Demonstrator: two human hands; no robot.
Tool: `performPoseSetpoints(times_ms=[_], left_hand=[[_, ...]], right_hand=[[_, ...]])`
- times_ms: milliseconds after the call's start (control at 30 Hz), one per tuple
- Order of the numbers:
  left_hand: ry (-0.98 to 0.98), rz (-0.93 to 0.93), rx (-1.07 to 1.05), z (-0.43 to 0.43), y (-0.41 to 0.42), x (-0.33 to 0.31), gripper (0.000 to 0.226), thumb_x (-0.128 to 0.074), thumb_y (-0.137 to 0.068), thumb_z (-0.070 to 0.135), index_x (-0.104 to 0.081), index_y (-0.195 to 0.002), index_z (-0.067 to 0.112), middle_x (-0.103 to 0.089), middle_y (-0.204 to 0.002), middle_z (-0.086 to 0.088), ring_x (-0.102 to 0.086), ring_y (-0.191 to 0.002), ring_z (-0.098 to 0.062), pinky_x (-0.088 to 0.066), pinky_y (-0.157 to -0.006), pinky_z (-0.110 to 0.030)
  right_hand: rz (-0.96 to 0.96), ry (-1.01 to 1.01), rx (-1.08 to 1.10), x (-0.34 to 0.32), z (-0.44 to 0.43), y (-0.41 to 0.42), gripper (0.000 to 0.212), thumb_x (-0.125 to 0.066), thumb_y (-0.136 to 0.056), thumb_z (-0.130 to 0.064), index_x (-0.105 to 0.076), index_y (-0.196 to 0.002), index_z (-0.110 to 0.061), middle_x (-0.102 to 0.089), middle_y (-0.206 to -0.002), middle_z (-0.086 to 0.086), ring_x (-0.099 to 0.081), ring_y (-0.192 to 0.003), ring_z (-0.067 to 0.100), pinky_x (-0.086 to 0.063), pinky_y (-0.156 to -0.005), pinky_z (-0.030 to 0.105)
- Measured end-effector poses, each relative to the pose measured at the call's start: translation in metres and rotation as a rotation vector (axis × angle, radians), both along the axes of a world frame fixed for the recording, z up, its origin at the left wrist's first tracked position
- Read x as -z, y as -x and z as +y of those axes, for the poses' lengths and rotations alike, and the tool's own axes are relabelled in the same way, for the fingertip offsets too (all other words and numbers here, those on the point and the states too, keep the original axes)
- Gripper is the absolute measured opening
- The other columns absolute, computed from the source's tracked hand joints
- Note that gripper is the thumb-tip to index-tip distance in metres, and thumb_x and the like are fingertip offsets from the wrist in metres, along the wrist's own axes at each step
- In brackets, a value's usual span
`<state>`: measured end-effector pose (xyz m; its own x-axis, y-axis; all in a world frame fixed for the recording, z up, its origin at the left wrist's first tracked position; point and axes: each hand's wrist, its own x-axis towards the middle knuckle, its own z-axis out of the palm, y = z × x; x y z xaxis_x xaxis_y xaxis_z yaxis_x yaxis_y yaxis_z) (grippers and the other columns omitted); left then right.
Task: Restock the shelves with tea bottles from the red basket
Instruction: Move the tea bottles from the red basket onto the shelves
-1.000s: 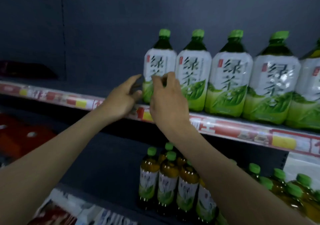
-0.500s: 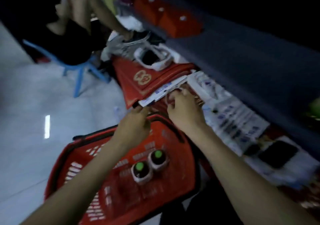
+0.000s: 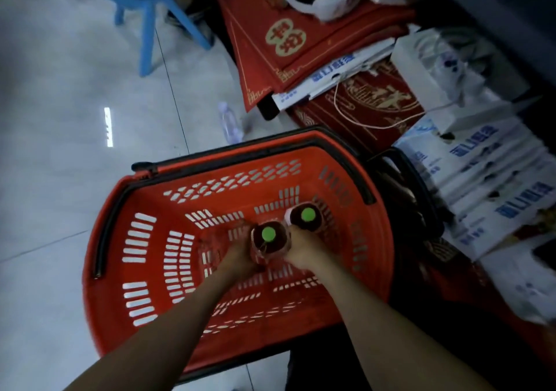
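Now that both hands have left the shelf, left hand point(image 3: 240, 258) and right hand point(image 3: 304, 250) clasp the green-capped tea bottle point(image 3: 268, 240) inside the red slotted plastic basket point(image 3: 144, 240), beside another green-capped bottle point(image 3: 307, 215), starting the next restock.

Blue stool point(image 3: 150, 14) cut off at top
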<state>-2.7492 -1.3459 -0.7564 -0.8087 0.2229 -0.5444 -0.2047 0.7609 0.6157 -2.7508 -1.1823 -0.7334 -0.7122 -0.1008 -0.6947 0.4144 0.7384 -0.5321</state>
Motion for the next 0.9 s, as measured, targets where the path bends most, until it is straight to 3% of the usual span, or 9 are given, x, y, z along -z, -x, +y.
performPoseSetpoints(times_ms=[33,100,267,333,467,567,700,800,900], left_hand=[[-0.039,0.034,-0.029,0.000,0.000,0.010,0.112,-0.086,-0.053,0.014,-0.026,-0.146,0.001,-0.044,-0.136,-0.003,-0.043,-0.129,-0.021,-0.032,-0.095,-0.018],[-0.039,0.068,-0.057,0.003,0.000,0.026,0.110,-0.089,-0.054,0.005,-0.028,-0.146,0.000,-0.047,-0.140,-0.010,-0.043,-0.131,-0.022,-0.033,-0.098,-0.021],[0.002,0.131,-0.110,0.014,0.006,0.031,0.078,-0.084,-0.057,-0.001,-0.046,-0.124,0.007,-0.064,-0.119,-0.012,-0.061,-0.110,-0.030,-0.043,-0.081,-0.027],[-0.005,0.129,-0.107,0.013,0.006,0.028,0.079,-0.085,-0.057,0.001,-0.046,-0.125,0.010,-0.064,-0.122,-0.012,-0.061,-0.113,-0.029,-0.044,-0.083,-0.027],[-0.027,0.081,-0.150,0.003,0.005,0.013,0.088,-0.087,-0.058,0.003,-0.043,-0.134,0.011,-0.064,-0.125,-0.010,-0.061,-0.114,-0.027,-0.044,-0.084,-0.024],[-0.125,0.013,-0.169,-0.011,0.007,-0.014,0.093,-0.088,-0.053,0.005,-0.044,-0.134,0.012,-0.063,-0.124,-0.003,-0.061,-0.114,-0.024,-0.052,-0.090,-0.031],[-0.315,-0.022,-0.134,-0.030,0.013,-0.075,0.078,-0.085,-0.053,0.002,-0.054,-0.123,0.016,-0.066,-0.115,-0.001,-0.065,-0.107,-0.021,-0.058,-0.086,-0.040],[-0.412,0.008,-0.052,-0.035,0.018,-0.129,0.069,-0.083,-0.060,-0.006,-0.058,-0.120,0.014,-0.069,-0.113,-0.003,-0.067,-0.104,-0.019,-0.059,-0.081,-0.034],[-0.463,0.093,0.009,-0.031,0.015,-0.182,0.065,-0.083,-0.063,-0.006,-0.060,-0.120,0.015,-0.070,-0.113,-0.002,-0.067,-0.105,-0.016,-0.058,-0.080,-0.030]], right_hand=[[-0.003,0.001,0.014,-0.006,0.003,0.002,0.036,-0.066,-0.085,-0.031,-0.060,-0.120,-0.024,-0.068,-0.109,0.002,-0.063,-0.095,0.024,-0.047,-0.077,0.030],[-0.013,0.024,0.028,-0.006,0.009,0.003,0.032,-0.060,-0.088,-0.015,-0.060,-0.120,-0.022,-0.067,-0.112,0.006,-0.062,-0.101,0.026,-0.043,-0.079,0.028],[-0.103,0.020,0.028,0.003,0.014,-0.006,0.056,-0.059,-0.085,-0.004,-0.047,-0.137,-0.020,-0.062,-0.125,0.009,-0.059,-0.113,0.030,-0.043,-0.080,0.029],[-0.109,0.020,0.046,0.006,0.015,-0.008,0.062,-0.061,-0.082,-0.005,-0.043,-0.140,-0.020,-0.062,-0.126,0.011,-0.060,-0.113,0.031,-0.045,-0.080,0.030],[-0.085,0.038,0.077,-0.004,0.017,-0.007,0.088,-0.065,-0.082,-0.004,-0.019,-0.154,-0.028,-0.056,-0.134,0.012,-0.059,-0.116,0.032,-0.046,-0.076,0.031],[-0.029,0.081,0.051,-0.022,0.018,-0.006,0.103,-0.075,-0.076,-0.003,-0.015,-0.155,-0.028,-0.044,-0.148,0.008,-0.050,-0.129,0.031,-0.051,-0.091,0.037],[0.008,0.197,-0.016,-0.055,0.018,-0.010,0.115,-0.086,-0.067,-0.011,-0.013,-0.154,-0.030,-0.036,-0.152,-0.003,-0.038,-0.139,0.023,-0.041,-0.104,0.036],[0.025,0.336,0.055,-0.091,0.020,-0.012,0.104,-0.085,-0.070,-0.010,-0.023,-0.150,-0.029,-0.048,-0.136,-0.007,-0.045,-0.131,0.019,-0.041,-0.094,0.026],[0.126,0.446,0.136,-0.131,0.027,-0.014,0.083,-0.088,-0.065,-0.009,-0.044,-0.132,-0.032,-0.059,-0.116,-0.015,-0.057,-0.117,0.013,-0.051,-0.083,0.021]])
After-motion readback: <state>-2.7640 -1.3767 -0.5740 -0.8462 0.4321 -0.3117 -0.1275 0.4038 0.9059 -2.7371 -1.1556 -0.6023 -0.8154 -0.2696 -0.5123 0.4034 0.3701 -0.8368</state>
